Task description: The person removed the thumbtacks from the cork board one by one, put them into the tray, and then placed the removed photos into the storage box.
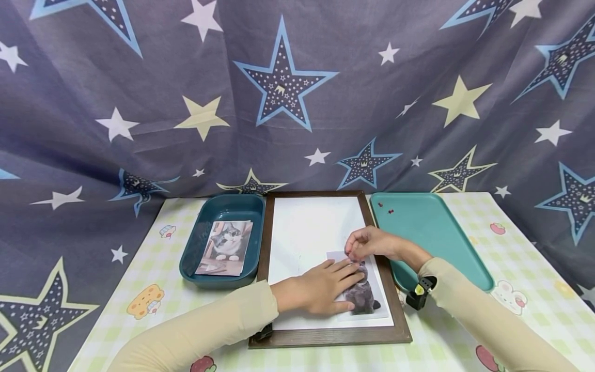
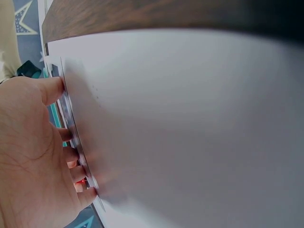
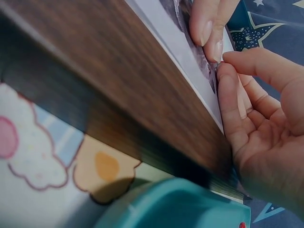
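Observation:
A photo of a dark grey cat [image 1: 362, 298] lies on a white board with a brown wooden frame [image 1: 332, 337], toward its lower right. My left hand [image 1: 323, 288] rests flat on the photo with its fingers spread; in the left wrist view its palm [image 2: 33, 152] shows, fingertips against the photo. At the photo's upper edge, my right hand [image 1: 372, 244] pinches a small red push pin [image 1: 348, 253] between thumb and finger. The right wrist view shows that hand [image 3: 266, 109] close beside the left fingertips, the pin mostly hidden there.
Left of the board stands a dark teal bin [image 1: 188, 258] with a stack of cat photos [image 1: 228, 248] in it. On the right lies a green tray [image 1: 427, 232] with red push pins [image 1: 390, 211] near its far corner. A star-patterned curtain [image 1: 297, 150] hangs behind the table.

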`<act>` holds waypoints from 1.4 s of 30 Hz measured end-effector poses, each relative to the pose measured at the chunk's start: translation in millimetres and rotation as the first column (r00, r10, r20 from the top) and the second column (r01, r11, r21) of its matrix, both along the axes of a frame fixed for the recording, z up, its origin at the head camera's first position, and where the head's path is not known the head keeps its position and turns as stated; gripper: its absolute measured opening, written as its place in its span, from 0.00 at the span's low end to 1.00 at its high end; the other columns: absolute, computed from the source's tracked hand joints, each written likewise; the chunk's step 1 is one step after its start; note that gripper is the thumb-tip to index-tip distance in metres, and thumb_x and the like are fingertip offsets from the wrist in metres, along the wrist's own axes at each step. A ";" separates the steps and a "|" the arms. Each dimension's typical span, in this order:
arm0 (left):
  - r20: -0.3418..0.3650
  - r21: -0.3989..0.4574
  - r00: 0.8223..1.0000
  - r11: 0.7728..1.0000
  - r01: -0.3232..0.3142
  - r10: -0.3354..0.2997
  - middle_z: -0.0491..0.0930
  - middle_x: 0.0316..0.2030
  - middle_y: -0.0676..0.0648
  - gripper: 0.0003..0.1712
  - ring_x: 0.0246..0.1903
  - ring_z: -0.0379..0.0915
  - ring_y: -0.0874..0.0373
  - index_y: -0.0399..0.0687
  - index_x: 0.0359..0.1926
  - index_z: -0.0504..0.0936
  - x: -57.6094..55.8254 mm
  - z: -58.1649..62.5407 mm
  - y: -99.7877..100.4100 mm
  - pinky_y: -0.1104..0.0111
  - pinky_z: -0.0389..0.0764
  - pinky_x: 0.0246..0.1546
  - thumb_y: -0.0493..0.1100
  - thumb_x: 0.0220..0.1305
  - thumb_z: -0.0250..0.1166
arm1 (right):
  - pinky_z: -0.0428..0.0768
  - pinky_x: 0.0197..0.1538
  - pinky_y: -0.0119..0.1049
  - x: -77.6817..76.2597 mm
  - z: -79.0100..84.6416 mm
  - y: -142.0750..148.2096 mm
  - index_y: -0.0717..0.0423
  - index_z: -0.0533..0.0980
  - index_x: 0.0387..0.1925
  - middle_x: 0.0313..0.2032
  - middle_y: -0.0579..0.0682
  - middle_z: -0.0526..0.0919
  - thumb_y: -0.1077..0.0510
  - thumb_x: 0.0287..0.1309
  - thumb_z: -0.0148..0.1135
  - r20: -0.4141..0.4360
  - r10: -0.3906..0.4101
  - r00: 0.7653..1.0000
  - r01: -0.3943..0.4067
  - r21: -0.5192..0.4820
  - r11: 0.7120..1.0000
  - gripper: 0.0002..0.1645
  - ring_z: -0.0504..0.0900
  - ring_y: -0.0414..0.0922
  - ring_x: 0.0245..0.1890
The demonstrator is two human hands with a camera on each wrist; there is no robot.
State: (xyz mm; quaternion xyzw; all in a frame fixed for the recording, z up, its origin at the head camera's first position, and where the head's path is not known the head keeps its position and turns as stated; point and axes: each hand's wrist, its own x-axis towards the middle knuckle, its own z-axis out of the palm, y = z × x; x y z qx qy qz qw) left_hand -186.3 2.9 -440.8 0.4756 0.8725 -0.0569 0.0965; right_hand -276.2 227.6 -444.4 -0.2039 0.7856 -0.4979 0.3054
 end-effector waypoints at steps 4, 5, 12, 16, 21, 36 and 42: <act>0.001 -0.002 1.000 1.000 -0.002 0.002 0.45 0.82 0.52 0.42 0.81 0.42 0.53 0.59 0.83 0.46 0.1 -0.2 0.0 0.55 0.55 0.79 0.69 0.77 0.41 | 0.80 0.37 0.30 0.1 -0.2 -0.4 0.71 0.79 0.43 0.32 0.48 0.87 0.68 0.60 0.65 -0.001 0.001 1.000 -0.001 -0.009 1.000 0.11 0.80 0.39 0.29; 0.002 -0.003 1.000 1.000 -0.003 0.003 0.45 0.82 0.52 0.42 0.81 0.42 0.53 0.59 0.83 0.46 0.1 -0.3 -0.1 0.55 0.54 0.79 0.69 0.77 0.41 | 0.80 0.36 0.30 0.1 -0.2 -0.4 0.71 0.79 0.43 0.32 0.48 0.87 0.68 0.60 0.65 -0.001 0.002 1.000 -0.002 -0.012 1.000 0.11 0.80 0.39 0.29; 0.006 0.000 1.000 1.000 0.000 0.000 0.45 0.82 0.52 0.42 0.81 0.42 0.53 0.60 0.83 0.46 -0.5 -1.3 -0.3 0.55 0.54 0.79 0.69 0.77 0.41 | 0.80 0.36 0.31 0.4 -0.8 -0.3 0.71 0.79 0.43 0.32 0.47 0.87 0.68 0.60 0.65 0.005 0.000 1.000 0.000 -0.029 1.000 0.11 0.80 0.39 0.29; 0.006 0.002 1.000 1.000 0.000 0.000 0.44 0.82 0.52 0.42 0.81 0.42 0.53 0.59 0.83 0.45 -0.7 -1.5 -0.2 0.55 0.54 0.79 0.69 0.77 0.40 | 0.80 0.36 0.31 1.0 -0.5 -0.5 0.69 0.79 0.42 0.32 0.47 0.87 0.68 0.60 0.65 0.017 -0.009 1.000 0.010 -0.033 0.999 0.09 0.79 0.39 0.28; -0.004 -0.004 1.000 1.000 0.005 -0.005 0.45 0.82 0.52 0.42 0.81 0.42 0.53 0.59 0.83 0.45 -1.2 -2.3 -0.1 0.55 0.54 0.79 0.69 0.77 0.40 | 0.80 0.36 0.31 1.8 -0.1 -1.3 0.66 0.80 0.42 0.32 0.46 0.87 0.67 0.61 0.66 0.018 -0.022 1.000 0.022 -0.029 0.999 0.08 0.79 0.39 0.28; 0.001 -0.018 1.000 1.000 0.006 -0.006 0.43 0.82 0.51 0.42 0.81 0.41 0.54 0.58 0.83 0.44 -1.8 -1.1 0.0 0.55 0.53 0.79 0.69 0.78 0.39 | 0.81 0.35 0.31 -1.1 -3.6 1.1 0.68 0.80 0.42 0.30 0.47 0.86 0.65 0.63 0.65 0.006 -0.023 1.000 0.023 -0.045 0.999 0.09 0.80 0.40 0.28; 0.012 -0.010 1.000 1.000 0.005 -0.005 0.43 0.82 0.52 0.42 0.81 0.41 0.54 0.58 0.83 0.44 -1.7 -0.8 -0.3 0.55 0.53 0.79 0.69 0.78 0.39 | 0.81 0.36 0.32 -1.1 -3.9 1.6 0.69 0.80 0.42 0.31 0.47 0.85 0.65 0.65 0.62 0.009 -0.017 1.000 0.017 -0.054 0.998 0.09 0.81 0.41 0.30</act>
